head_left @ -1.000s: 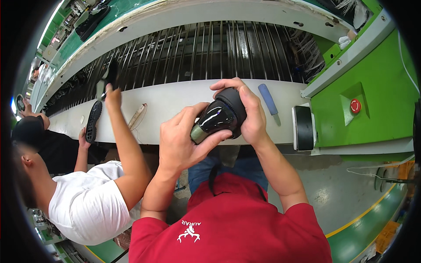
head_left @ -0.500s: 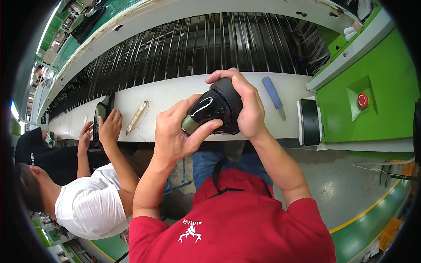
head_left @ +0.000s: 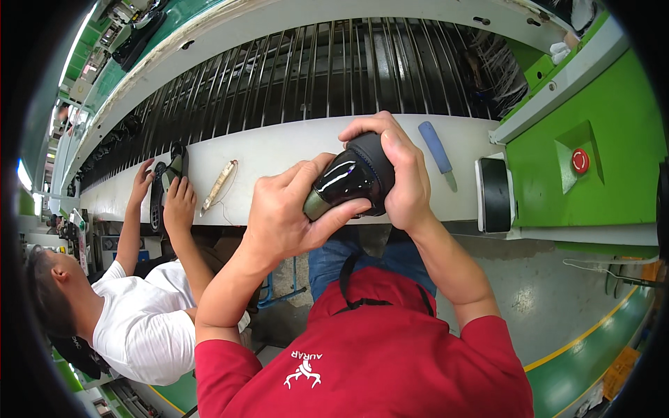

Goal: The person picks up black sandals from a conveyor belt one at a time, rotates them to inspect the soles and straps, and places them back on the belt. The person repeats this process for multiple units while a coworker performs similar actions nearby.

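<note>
While we look down over our red shirt (head_left: 376, 355), we hold a black shoe (head_left: 352, 180) in both hands, raised just above the near edge of the long white table (head_left: 279, 150). Our left hand (head_left: 289, 209) wraps the shoe from below and from the left, the thumb pressed along its underside and the fingers (head_left: 306, 174) curled over the glossy toe. Our right hand (head_left: 401, 174) clamps the other end, the fingers bent over the dark fabric top and the palm against its side. So both hands are clenched on the shoe, which is tilted, its shiny end pointing down and to the left, where a greenish part shows.

On the table to the right of our hands lies a tool with a blue handle (head_left: 437, 150), near the shoe but apart from it. Further right a black block in a white frame (head_left: 495, 194) sits at the end of the table, beside a green machine housing (head_left: 613, 174) with a red button (head_left: 580, 161). Behind the table runs a rack of dark metal bars (head_left: 334, 70).

To our left a co-worker in a white shirt (head_left: 139, 327) has both hands on a black shoe sole (head_left: 169, 182) lying on the table. Just to the right of that sole lies a slim, pale brush-like thing (head_left: 218, 185) with a thin cord.
</note>
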Available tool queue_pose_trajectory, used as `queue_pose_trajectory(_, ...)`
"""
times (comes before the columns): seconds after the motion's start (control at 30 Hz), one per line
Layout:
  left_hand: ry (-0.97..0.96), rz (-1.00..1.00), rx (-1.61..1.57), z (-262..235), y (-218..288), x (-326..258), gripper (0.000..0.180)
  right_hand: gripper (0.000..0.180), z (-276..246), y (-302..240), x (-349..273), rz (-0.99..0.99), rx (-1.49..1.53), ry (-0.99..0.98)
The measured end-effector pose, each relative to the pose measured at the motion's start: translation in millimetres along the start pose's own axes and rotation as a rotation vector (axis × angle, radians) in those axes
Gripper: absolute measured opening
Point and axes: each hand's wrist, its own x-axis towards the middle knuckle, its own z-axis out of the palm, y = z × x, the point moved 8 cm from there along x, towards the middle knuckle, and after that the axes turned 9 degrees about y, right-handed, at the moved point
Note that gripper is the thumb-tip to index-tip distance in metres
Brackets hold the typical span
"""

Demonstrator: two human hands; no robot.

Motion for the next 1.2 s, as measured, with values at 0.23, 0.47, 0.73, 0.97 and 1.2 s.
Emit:
queue_pose_trajectory(0.23, -0.077, 0.019, 0.052, 3.7, 9.9, -3.3, 0.071, 0.052, -3.6, -10.6, -5.4, -0.029, -0.112, -0.059)
queue_pose_trajectory(0.47, 0.018, 0.104, 0.099, 3.9, 18.3, -10.2, 0.072, 0.045, -7.1, -18.3, -14.2, -0.114, -0.124, -0.011)
queue_pose_trajectory(0.73, 0.141, -0.039, -0.144, -10.2, -26.2, -45.2, 0.089, 0.061, 13.9, -32.0, -38.1, -0.267, -0.238, -0.194)
queue_pose_trajectory(0.97, 0.319, -0.616, -0.567, -10.9, -68.0, -88.2, 0.106, 0.117, 9.3, 58.6, -64.5, 0.118, -0.192, -0.353)
queue_pose_trajectory(1.2, 0.164, -0.297, -0.525, -19.4, -80.5, -87.3, 0.123, 0.108, 2.2, 87.8, -62.8, 0.106, -0.392, -0.376)
